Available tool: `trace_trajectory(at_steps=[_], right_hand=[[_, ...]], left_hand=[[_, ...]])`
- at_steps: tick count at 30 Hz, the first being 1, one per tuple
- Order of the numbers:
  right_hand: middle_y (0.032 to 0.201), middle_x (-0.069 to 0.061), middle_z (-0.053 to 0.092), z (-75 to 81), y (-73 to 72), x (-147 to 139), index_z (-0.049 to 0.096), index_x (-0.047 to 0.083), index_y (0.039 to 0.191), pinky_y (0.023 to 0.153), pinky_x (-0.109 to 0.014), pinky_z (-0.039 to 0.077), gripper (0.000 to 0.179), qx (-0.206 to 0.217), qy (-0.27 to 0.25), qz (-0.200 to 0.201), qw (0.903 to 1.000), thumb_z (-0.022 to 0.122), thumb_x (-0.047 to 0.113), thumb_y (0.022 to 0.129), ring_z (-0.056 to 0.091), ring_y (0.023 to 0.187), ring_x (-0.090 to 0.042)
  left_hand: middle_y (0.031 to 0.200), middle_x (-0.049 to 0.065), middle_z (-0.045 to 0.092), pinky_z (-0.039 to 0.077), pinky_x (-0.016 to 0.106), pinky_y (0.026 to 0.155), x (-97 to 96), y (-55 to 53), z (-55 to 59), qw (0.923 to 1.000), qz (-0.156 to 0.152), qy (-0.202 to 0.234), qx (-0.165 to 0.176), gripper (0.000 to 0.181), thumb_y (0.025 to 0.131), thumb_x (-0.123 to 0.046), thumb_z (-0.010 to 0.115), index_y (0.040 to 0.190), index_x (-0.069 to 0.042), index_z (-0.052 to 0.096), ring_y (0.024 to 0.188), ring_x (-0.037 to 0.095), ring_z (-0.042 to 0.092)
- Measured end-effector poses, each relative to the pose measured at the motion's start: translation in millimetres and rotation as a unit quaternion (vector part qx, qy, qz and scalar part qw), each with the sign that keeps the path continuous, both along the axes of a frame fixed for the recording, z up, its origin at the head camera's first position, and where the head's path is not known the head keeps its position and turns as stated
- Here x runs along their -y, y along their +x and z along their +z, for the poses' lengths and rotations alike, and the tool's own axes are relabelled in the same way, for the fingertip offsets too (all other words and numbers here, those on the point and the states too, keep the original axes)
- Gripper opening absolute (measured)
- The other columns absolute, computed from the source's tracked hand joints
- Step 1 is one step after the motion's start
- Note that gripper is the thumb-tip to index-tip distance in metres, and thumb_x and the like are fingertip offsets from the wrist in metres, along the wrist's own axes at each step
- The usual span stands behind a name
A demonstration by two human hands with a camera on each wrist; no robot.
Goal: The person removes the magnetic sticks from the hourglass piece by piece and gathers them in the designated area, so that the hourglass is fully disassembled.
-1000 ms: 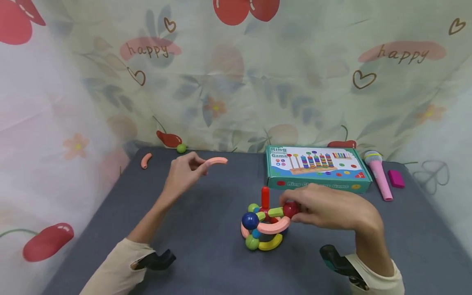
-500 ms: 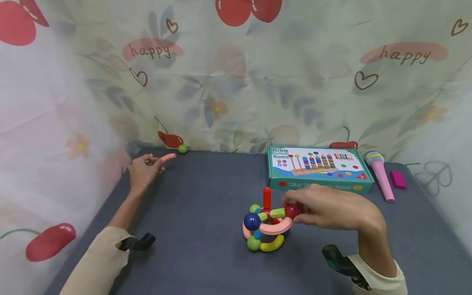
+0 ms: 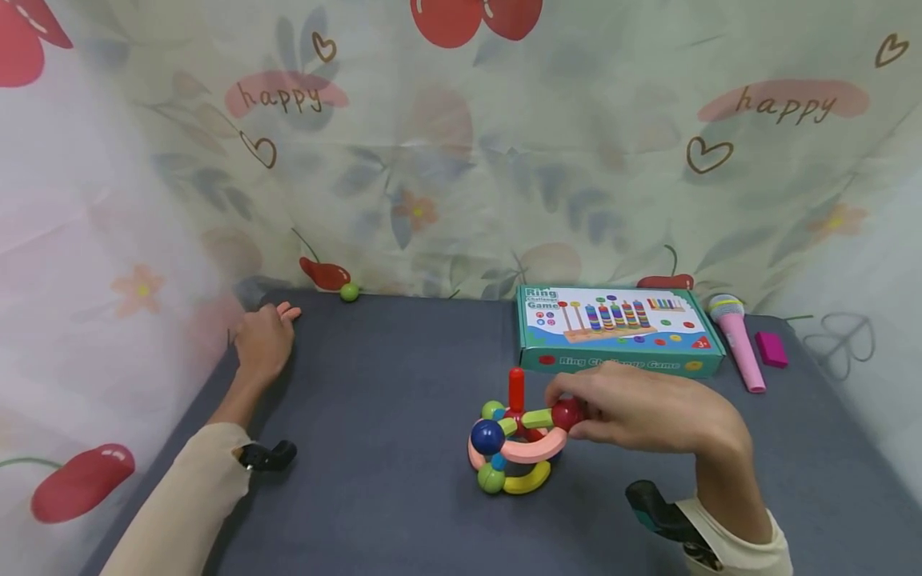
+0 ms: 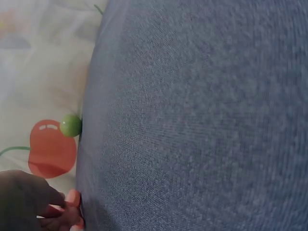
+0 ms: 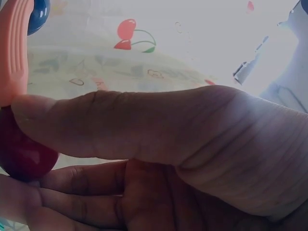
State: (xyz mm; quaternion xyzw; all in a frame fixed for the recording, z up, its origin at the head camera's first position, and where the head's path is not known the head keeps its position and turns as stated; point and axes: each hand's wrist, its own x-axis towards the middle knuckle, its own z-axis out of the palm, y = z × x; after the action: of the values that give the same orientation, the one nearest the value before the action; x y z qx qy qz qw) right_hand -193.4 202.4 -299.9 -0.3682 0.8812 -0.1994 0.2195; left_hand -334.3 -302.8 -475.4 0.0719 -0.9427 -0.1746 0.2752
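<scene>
At the far left corner of the table, my left hand [image 3: 263, 346] holds a pink curved rod [image 3: 290, 312], mostly hidden by the hand. Two pink ends show by the fingers [image 4: 54, 210] in the left wrist view; whether both pieces are gripped is unclear. My right hand [image 3: 641, 406] pinches the dark red ball [image 3: 566, 414] between thumb and fingers. That ball is part of a toy structure of balls and rods standing on the table. A blue ball [image 3: 487, 437], a front pink curved rod [image 3: 535, 450], a yellow curved rod [image 3: 528, 478] and an upright red rod [image 3: 516, 390] belong to it.
A loose green ball [image 3: 349, 292] lies at the table's back edge. Behind the structure lies a green Ring Challenge Game box [image 3: 619, 360]. Right of it are a pink toy microphone [image 3: 742, 344] and a magenta block [image 3: 771, 350]. Patterned cloth [image 3: 461, 200] hangs behind the dark table [image 3: 389, 448].
My left hand has moved left with the pink curved rod to the far left corner, where another pink rod lay. The right hand stays on the red ball.
</scene>
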Motion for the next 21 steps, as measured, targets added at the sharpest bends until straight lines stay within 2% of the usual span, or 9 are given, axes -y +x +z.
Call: trace_trajectory(at_steps=[4, 6, 9, 12, 16, 17, 19, 21], right_hand=[[0.090, 0.013, 0.062, 0.7, 0.4, -0.3, 0.066, 0.024, 0.119, 0.068, -0.022, 0.050, 0.020, 0.000, 0.002, -0.003, 1.0000, 0.070, 0.033, 0.101, 0.057, 0.078, -0.001], [0.090, 0.014, 0.062, 0.8, 0.6, -0.4, 0.066, 0.024, 0.119, 0.068, -0.022, 0.050, 0.020, -0.005, 0.001, -0.001, 1.0000, 0.070, 0.033, 0.101, 0.057, 0.078, -0.001], [0.089, 0.014, 0.061, 1.1, 1.3, -0.3, 0.066, 0.024, 0.118, 0.069, -0.022, 0.050, 0.020, -0.011, -0.003, 0.003, 0.9999, 0.070, 0.033, 0.101, 0.057, 0.077, 0.000], [0.088, 0.014, 0.061, 1.3, 1.8, -0.6, 0.066, 0.025, 0.118, 0.068, -0.022, 0.050, 0.019, -0.008, -0.005, 0.001, 1.0000, 0.070, 0.032, 0.101, 0.057, 0.076, 0.000], [0.086, 0.014, 0.060, 1.0, 1.2, -0.9, 0.066, 0.025, 0.116, 0.067, -0.022, 0.049, 0.018, -0.009, -0.010, 0.004, 0.9999, 0.070, 0.033, 0.101, 0.057, 0.075, 0.000], [0.086, 0.015, 0.059, 0.8, 0.6, -1.0, 0.066, 0.025, 0.117, 0.067, -0.022, 0.049, 0.018, -0.010, -0.012, 0.005, 0.9999, 0.070, 0.033, 0.101, 0.057, 0.075, 0.000], [0.086, 0.015, 0.058, 0.4, -0.5, -1.2, 0.066, 0.025, 0.116, 0.068, -0.021, 0.048, 0.017, -0.018, -0.015, 0.011, 0.9997, 0.069, 0.033, 0.102, 0.056, 0.076, 0.000], [0.087, 0.014, 0.057, -0.2, -1.8, -1.4, 0.066, 0.025, 0.116, 0.068, -0.021, 0.048, 0.015, -0.027, -0.020, 0.016, 0.9993, 0.068, 0.032, 0.102, 0.056, 0.076, 0.000]], left_hand=[[0.094, 0.044, 0.065, 0.049, 0.067, 0.063, 1.6, -2.5, -0.4, 0.9987, 0.026, -0.004, 0.045, 0.027, 0.095, -0.010, 0.058, 0.096, 0.016, 0.067, 0.085, 0.063, 0.065], [0.105, 0.045, 0.061, 0.048, 0.069, 0.075, 2.8, -3.3, 0.2, 0.9977, 0.028, 0.005, 0.062, 0.033, 0.096, -0.016, 0.063, 0.105, 0.016, 0.063, 0.098, 0.064, 0.060], [0.121, 0.045, 0.052, 0.040, 0.075, 0.094, 6.4, -5.1, 0.0, 0.9954, 0.024, 0.015, 0.092, 0.047, 0.095, -0.024, 0.069, 0.119, 0.015, 0.055, 0.115, 0.064, 0.051], [0.118, 0.045, 0.054, 0.042, 0.075, 0.091, 11.3, -6.7, -1.5, 0.9947, 0.010, 0.004, 0.102, 0.042, 0.094, -0.020, 0.066, 0.116, 0.015, 0.056, 0.112, 0.064, 0.053], [0.096, 0.040, 0.062, 0.048, 0.070, 0.072, 16.4, -7.9, -4.7, 0.9964, -0.005, -0.014, 0.084, 0.025, 0.091, -0.010, 0.061, 0.100, 0.013, 0.061, 0.091, 0.060, 0.063], [0.094, 0.039, 0.062, 0.048, 0.070, 0.070, 16.5, -8.2, -5.2, 0.9966, -0.007, -0.012, 0.081, 0.023, 0.091, -0.009, 0.061, 0.099, 0.013, 0.061, 0.089, 0.059, 0.063], [0.095, 0.038, 0.061, 0.047, 0.070, 0.072, 14.8, -8.7, -5.2, 0.9966, -0.008, -0.008, 0.082, 0.024, 0.092, -0.010, 0.062, 0.100, 0.012, 0.061, 0.089, 0.059, 0.062], [0.103, 0.040, 0.059, 0.046, 0.074, 0.078, 9.5, -8.2, -2.5, 0.9962, -0.005, -0.005, 0.087, 0.028, 0.094, -0.013, 0.063, 0.105, 0.012, 0.060, 0.095, 0.061, 0.060]])
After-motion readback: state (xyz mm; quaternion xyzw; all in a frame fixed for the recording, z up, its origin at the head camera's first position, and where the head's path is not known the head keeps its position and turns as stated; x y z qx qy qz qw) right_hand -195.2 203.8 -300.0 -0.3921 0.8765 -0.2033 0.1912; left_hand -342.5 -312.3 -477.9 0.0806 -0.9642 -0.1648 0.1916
